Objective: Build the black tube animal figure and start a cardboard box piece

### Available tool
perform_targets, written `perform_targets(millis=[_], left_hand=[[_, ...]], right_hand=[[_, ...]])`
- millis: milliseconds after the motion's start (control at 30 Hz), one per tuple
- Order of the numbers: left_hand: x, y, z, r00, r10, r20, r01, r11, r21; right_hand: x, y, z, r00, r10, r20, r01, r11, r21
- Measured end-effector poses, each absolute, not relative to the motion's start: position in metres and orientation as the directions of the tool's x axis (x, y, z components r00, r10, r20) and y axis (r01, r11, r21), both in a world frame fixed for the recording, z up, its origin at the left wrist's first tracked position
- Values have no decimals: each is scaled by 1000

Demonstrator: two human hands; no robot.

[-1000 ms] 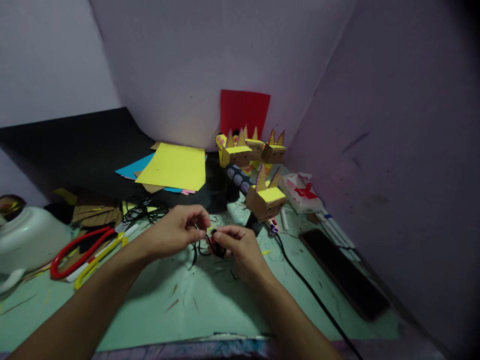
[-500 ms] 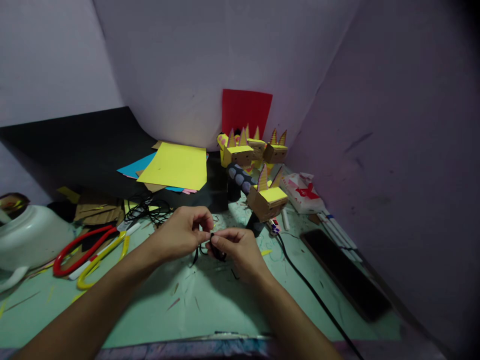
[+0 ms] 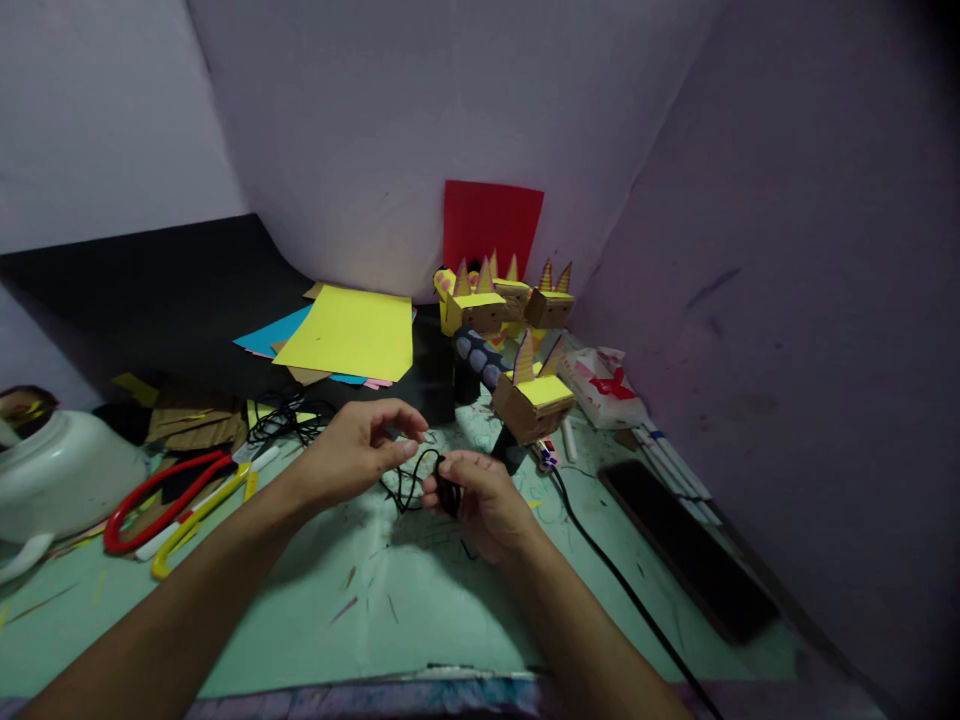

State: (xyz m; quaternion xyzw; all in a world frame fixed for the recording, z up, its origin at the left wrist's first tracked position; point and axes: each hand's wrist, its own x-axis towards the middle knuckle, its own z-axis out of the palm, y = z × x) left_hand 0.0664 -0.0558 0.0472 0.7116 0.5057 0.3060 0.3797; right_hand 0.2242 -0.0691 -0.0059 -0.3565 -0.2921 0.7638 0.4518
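A small coil of thin black cord [image 3: 448,493] is pinched between the thumb and fingers of my right hand [image 3: 486,500], low over the table's middle. Loose loops of the same cord trail left from it, below my other hand. My left hand [image 3: 352,455] hovers just left of the coil, thumb and fingers apart, with nothing visible between them. Right behind my right hand stands a cardboard animal figure [image 3: 534,405] with a yellow top, pointed striped ears and a dark spotted body.
More cardboard figures [image 3: 480,312] stand behind, before a red sheet [image 3: 493,225]. Coloured paper [image 3: 349,335] lies back left, near another black cord tangle [image 3: 289,418]. Scissors [image 3: 124,520] and a white pot [image 3: 67,470] are left. A phone [image 3: 686,550] and black cable [image 3: 607,565] lie right.
My left hand has let go of the cord and drawn slightly left, its fingers parting. My right hand still holds the coil, now turned so more of it shows.
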Motion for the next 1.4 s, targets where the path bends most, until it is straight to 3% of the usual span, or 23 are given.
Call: perform_targets(millis=[233,567,767,1067,1267,1400], left_hand=[[68,-56,45,423,906,-15,420,-182,889],[68,-55,38,557,824,98,205,-252,946],[69,-56,37,482,871,99,256,-248,934],[57,-49,42,325,915,239,360,-353,864],[55,-46,42,339,905,255,374,-379,847],[57,-46,39,314,879,358,395,-464,793]], right_hand=[[226,-71,-2,-440,858,-264,-416,-455,-787],[229,-72,-8,-511,836,-199,-377,-426,-822],[231,-72,-7,-514,852,-102,-436,-361,-824],[233,-71,-5,-495,853,-165,-384,-386,-839],[230,-70,-6,-359,915,-182,-358,-315,-879],[229,-70,-5,-309,940,-142,-330,-246,-911]])
